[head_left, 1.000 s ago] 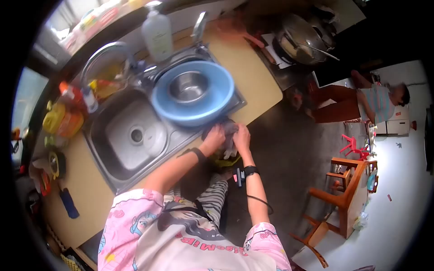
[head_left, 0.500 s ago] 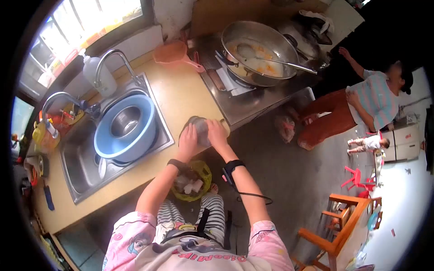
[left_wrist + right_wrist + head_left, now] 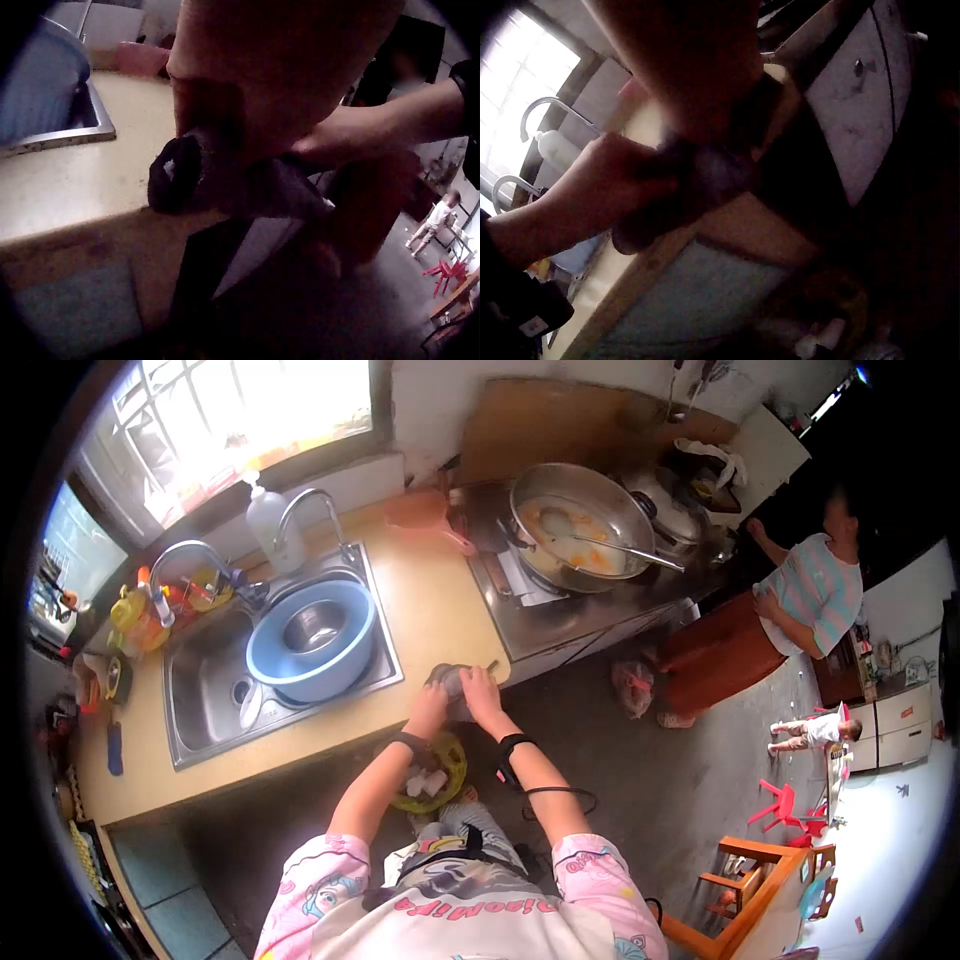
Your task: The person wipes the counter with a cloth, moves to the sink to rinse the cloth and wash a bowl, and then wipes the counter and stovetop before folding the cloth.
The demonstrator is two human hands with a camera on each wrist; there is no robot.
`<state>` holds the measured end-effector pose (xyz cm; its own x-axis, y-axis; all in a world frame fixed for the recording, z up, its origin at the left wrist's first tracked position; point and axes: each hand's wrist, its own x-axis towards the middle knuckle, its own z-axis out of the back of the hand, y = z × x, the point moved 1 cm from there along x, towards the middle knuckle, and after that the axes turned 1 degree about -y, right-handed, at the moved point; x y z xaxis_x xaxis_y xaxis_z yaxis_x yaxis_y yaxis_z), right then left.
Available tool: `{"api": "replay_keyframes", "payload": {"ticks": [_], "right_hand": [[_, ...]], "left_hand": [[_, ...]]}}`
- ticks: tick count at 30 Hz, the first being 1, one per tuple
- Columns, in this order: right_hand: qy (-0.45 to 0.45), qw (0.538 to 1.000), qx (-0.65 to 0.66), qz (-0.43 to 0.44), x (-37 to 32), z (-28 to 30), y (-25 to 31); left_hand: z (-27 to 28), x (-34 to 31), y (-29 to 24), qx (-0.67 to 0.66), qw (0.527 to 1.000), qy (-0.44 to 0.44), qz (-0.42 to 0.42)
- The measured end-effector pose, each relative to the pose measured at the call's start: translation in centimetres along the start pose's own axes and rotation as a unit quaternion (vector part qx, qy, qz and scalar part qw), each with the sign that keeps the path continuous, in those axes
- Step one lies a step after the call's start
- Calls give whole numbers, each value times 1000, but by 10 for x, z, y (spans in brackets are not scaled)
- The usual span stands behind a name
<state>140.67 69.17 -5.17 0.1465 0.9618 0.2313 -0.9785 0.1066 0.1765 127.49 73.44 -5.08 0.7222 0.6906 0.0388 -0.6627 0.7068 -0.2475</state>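
Mid frame, left hand (image 3: 428, 705) and right hand (image 3: 482, 695) both squeeze the dark cloth (image 3: 447, 678) on the counter (image 3: 430, 620) edge

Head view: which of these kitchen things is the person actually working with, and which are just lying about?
In use: grey cloth, counter.
Lying about: blue basin, steel bowl, soap bottle, wok, pink scoop.

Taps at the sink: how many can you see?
2. One tap arches over the blue basin, beside the white bottle; the other tap arches over the sink's bare bowl. Clutter there could hide a third.
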Motion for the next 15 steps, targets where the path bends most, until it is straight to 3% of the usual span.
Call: {"api": "replay_keyframes", "payload": {"ticks": [5, 15], "right_hand": [[-22, 999, -16, 29, 17, -8, -4], [-70, 997, -14, 38, 135, -31, -34]], "left_hand": [[-3, 1, -1, -52, 992, -111, 23], [20, 108, 14, -58, 977, -152, 137]]}}
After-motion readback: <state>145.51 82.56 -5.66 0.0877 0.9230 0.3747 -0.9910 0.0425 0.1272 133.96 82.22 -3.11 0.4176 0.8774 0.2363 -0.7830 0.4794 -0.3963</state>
